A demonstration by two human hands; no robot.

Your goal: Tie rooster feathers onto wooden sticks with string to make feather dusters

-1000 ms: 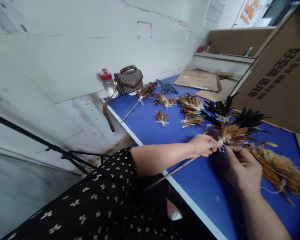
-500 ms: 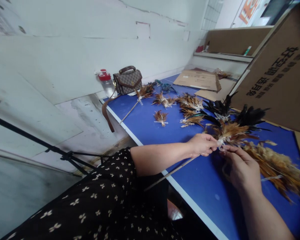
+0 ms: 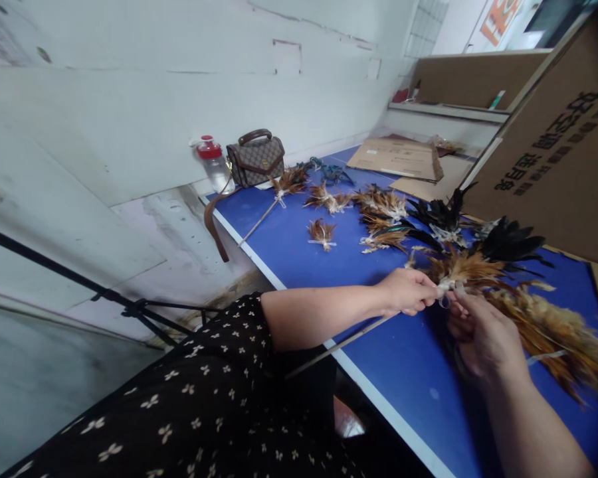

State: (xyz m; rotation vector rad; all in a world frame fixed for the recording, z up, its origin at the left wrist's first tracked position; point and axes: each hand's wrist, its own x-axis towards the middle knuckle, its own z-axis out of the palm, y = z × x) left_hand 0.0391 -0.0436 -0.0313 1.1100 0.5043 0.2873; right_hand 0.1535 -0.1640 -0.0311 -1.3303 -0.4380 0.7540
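Observation:
My left hand [image 3: 406, 292] is closed around a thin stick [image 3: 339, 344] that slants down past the edge of the blue table [image 3: 299, 255]. At the stick's top sits a cluster of brown and black feathers [image 3: 471, 269]. My right hand [image 3: 481, 332] pinches a white string [image 3: 446, 290] at the feathers' base, right against my left fingers. A long bundle of tan feathers [image 3: 553, 332] lies on the table just beyond my right hand.
Several small tied feather bunches [image 3: 379, 216] lie across the table. A stick with feathers [image 3: 274, 199], a brown handbag [image 3: 256, 158] and a red-capped bottle [image 3: 213, 162] are at the far end. Flat cardboard [image 3: 398, 159] and a large printed box [image 3: 558, 153] stand at the right.
My right hand has moved slightly up and closer to the feathers' base, working the string. The black feather tips have shifted a little to the right. My left hand stays put.

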